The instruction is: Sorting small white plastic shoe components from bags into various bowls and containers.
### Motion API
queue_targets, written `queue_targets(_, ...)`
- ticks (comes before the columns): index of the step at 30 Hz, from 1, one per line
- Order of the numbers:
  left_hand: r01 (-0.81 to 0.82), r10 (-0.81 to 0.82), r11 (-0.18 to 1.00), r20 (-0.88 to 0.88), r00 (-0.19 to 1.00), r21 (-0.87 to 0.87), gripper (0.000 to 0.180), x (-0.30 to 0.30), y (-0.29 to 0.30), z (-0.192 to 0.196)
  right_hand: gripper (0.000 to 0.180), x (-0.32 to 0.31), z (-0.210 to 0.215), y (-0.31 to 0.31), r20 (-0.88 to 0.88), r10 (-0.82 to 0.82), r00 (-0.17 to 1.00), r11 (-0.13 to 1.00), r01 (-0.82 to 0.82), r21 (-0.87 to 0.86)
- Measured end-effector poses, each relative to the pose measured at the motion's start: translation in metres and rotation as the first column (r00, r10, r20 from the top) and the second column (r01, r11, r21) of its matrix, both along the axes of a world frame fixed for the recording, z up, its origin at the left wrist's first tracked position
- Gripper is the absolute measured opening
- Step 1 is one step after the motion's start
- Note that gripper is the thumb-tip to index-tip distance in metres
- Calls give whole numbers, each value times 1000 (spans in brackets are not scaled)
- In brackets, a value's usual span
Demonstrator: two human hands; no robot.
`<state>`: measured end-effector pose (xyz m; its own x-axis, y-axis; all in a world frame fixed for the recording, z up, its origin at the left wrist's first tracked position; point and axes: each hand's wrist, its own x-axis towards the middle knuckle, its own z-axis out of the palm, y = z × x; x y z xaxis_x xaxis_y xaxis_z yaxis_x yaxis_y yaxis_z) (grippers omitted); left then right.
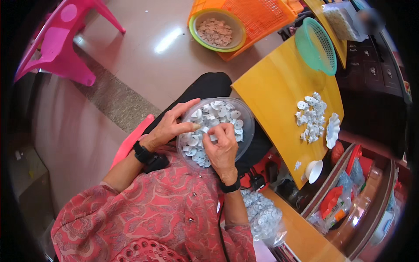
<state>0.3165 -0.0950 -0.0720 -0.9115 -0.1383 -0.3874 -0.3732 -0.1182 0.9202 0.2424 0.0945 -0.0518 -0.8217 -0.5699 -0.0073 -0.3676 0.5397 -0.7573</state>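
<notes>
A clear round plastic bowl full of small white plastic parts, many with round disc ends, rests on my lap. At its left rim, my left hand holds the bowl, its index finger stretched along the edge and its thumb reaching inside over the parts. My right hand is inside the bowl, thumb and fingers pinched together on a small white plastic part close to my left thumb tip. My right fingers partly cover that part.
On the yellow table at right lie a pile of white parts, a scalloped white dish, a white cup and a green basket. A basin sits by an orange crate; a pink chair stands far left.
</notes>
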Motion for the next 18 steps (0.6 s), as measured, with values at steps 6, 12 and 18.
queue_targets(6, -44, 43, 996, 16, 999, 79, 80, 3, 0, 2, 14, -35, 2, 36, 313, -257, 914, 934, 319, -163)
queue_targets(12, -66, 63, 993, 32, 998, 100, 80, 3, 1, 6, 11, -134, 21, 110, 161, -625, 764, 758, 643, -109)
queue_targets(18, -58, 56, 995, 23, 998, 79, 80, 2, 2, 6, 27, -215, 15, 176, -66, -765, 640, 638, 741, -210)
